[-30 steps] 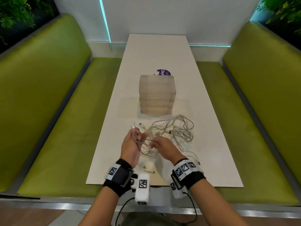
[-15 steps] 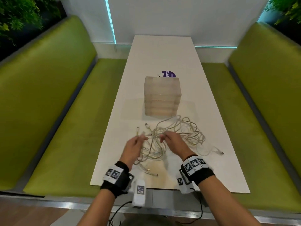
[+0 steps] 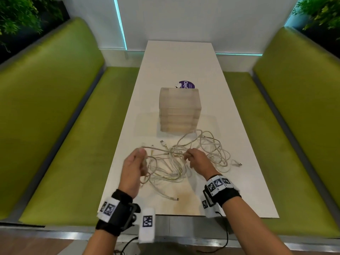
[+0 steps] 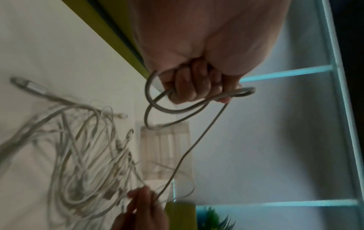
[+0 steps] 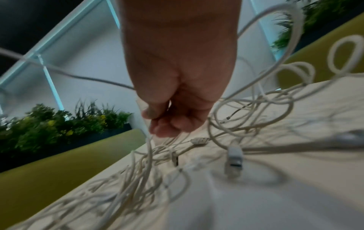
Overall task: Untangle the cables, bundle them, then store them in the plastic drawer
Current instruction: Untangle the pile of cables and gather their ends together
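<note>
White tabletop (image 3: 184,57), plastic drawer (image 3: 180,109) beyond both hands, cables (image 3: 200,153) tangled under and right of the fingers, left hand (image 3: 134,168) curled round a looped cable (image 4: 177,109), right hand (image 3: 197,160) pinching its other stretch

The counter (image 3: 230,115) was smooth and white with a faint sheen; the plastic drawer (image 3: 180,109) was frosted, translucent plastic; the cables (image 3: 211,150) had pale, matt sheathing; the benches (image 3: 55,107) wore matt green upholstery.
</note>
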Demonstrator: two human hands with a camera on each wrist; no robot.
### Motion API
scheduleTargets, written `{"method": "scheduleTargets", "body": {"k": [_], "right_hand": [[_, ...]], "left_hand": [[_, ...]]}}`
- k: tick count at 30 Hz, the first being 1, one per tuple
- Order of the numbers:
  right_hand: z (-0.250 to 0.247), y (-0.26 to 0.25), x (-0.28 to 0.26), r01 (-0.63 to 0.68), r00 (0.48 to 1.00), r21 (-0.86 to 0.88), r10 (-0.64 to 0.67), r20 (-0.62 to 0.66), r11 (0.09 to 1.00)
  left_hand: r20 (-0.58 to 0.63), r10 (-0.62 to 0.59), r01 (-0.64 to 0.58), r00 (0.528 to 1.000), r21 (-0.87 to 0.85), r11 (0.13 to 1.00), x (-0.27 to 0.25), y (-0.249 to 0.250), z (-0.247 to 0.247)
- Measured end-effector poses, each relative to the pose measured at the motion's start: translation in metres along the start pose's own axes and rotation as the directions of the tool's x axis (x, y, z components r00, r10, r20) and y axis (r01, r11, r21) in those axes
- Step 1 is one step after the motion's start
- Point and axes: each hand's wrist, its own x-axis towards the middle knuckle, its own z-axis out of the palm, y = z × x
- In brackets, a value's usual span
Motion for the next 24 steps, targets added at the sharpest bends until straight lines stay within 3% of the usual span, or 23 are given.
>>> {"method": "scheduleTargets", "body": {"k": [3,6,9,11,15,17,21,24], "right_hand": [[-0.010,0.009,-0.004,-0.006,1.000,0.104,0.005,0.006,0.995],[-0.016,0.012,-0.011,0.052,0.998,0.218,-0.061,0.032,0.975],[-0.015,0.000,-0.018,0.123,0.988,0.278,-0.145,0.060,0.953],[-0.009,-0.011,-0.019,0.181,0.978,0.189,-0.197,0.069,0.965],[0.012,-0.020,-0.012,0.179,0.972,-0.069,-0.165,0.168,0.981],[0.019,-0.020,-0.011,0.141,0.979,-0.195,-0.107,0.176,0.971],[0.019,-0.029,-0.016,0.138,0.982,-0.228,-0.104,0.156,0.964],[0.016,-0.029,-0.018,0.136,0.989,-0.123,-0.126,0.083,0.983]], "left_hand": [[-0.154,0.002,-0.033,0.988,-0.201,0.979,0.006,0.018,-0.033],[-0.190,0.041,-0.061,0.981,-0.102,0.993,0.012,0.014,-0.054],[-0.055,0.053,-0.042,0.997,0.185,0.982,0.008,-0.004,-0.041],[0.075,-0.001,-0.027,0.997,0.372,0.928,0.004,-0.016,-0.018],[0.302,-0.077,-0.060,0.950,0.419,0.906,0.002,-0.047,0.026],[0.343,-0.089,-0.068,0.935,0.420,0.905,0.003,-0.056,0.038],[0.238,0.016,-0.110,0.971,0.386,0.916,0.006,-0.058,0.051],[0.133,0.013,-0.045,0.991,0.243,0.969,0.007,-0.046,0.051]]}}
